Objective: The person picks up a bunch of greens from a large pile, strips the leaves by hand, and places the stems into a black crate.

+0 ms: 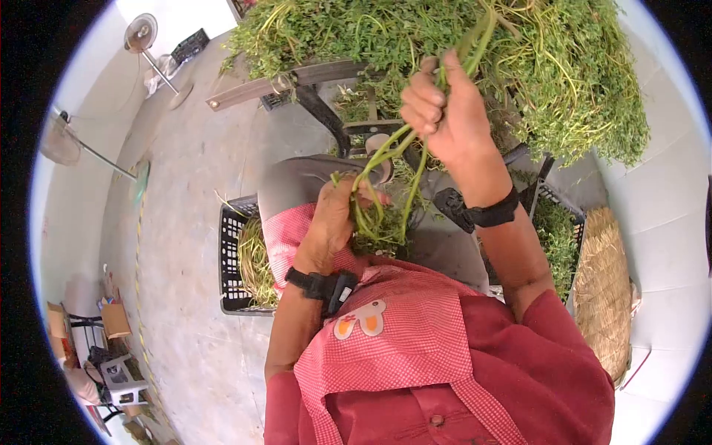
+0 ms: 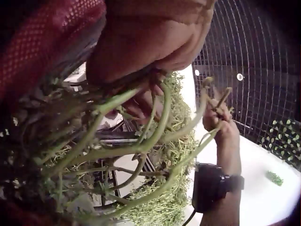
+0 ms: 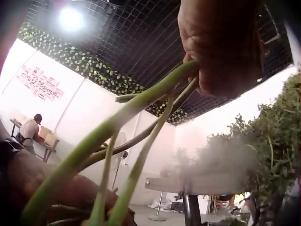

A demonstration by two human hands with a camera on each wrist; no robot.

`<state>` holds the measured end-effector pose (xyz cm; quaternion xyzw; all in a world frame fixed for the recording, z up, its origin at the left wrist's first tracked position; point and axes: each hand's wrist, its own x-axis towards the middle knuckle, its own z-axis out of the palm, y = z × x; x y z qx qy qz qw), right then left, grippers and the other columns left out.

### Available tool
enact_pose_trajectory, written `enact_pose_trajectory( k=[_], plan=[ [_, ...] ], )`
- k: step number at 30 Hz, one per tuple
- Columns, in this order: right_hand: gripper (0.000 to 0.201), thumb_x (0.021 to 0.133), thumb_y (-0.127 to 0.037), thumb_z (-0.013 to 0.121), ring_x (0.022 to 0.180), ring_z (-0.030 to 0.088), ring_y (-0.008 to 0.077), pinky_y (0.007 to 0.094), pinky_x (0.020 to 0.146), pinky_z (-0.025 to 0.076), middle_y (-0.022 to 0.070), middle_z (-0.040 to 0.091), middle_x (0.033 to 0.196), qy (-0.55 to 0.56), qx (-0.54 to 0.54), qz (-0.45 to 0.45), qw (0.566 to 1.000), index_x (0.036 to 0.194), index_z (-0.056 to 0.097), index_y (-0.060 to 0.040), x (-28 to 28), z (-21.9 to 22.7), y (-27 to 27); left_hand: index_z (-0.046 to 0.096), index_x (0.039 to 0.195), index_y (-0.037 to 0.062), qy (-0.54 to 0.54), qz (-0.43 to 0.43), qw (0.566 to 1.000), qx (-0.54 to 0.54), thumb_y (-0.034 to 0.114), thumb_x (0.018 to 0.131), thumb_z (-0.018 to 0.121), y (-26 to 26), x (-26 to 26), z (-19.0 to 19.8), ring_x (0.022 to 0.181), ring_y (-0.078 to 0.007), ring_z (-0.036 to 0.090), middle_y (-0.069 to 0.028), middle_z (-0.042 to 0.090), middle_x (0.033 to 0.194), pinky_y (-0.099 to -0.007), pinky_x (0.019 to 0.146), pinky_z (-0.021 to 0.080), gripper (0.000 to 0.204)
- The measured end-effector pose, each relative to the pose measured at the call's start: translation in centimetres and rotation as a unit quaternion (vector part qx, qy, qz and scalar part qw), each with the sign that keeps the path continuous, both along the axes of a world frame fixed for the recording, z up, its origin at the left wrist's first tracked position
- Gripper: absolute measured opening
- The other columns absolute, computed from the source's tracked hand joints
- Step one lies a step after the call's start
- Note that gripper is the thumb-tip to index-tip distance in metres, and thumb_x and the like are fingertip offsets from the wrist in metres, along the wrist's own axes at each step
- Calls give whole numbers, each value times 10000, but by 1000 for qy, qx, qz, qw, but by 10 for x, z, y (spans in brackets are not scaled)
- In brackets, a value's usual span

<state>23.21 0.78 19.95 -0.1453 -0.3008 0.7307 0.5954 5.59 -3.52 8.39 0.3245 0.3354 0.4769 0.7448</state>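
Long green stems (image 1: 386,154) stretch between the two hands in the head view. The right hand (image 1: 454,119), raised near the leafy pile, grips their upper part with curled fingers. Lower down, by the apron, the left hand (image 1: 335,215) holds the other part of the stems, with leafy ends hanging beside it. In the left wrist view, several bent stems (image 2: 155,132) pass under the left hand (image 2: 146,47), and the right hand (image 2: 221,117) shows behind. Thick stems (image 3: 108,127) run up to the right hand (image 3: 221,47) in the right wrist view.
A big heap of leafy greens (image 1: 578,81) lies on a table with a metal edge (image 1: 259,90). Black crates (image 1: 227,259) with greens stand on both sides of the person. A woven mat (image 1: 604,289) is at the right, a standing fan (image 1: 141,33) at the upper left.
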Motion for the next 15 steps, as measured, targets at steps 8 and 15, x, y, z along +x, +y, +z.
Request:
enact_pose_trajectory(
  k=[8,15],
  plan=[
    [375,963,-422,331,477,284,107,251,420,255,-19,301,561,-31,-7,-86,996,846,406,-74,22,-20,20,532,956,31,-57,-132,989,23,266,949,431,-8,1,21,449,-143,471,-72,532,610,-242,424,394,256],
    [385,950,-451,350,542,362,156,311,517,333,2,364,617,17,-8,-46,999,897,436,-79,34,-34,25,556,943,26,53,-86,994,48,246,951,440,-19,9,31,452,-71,357,15,430,583,-200,392,283,249]
  ],
)
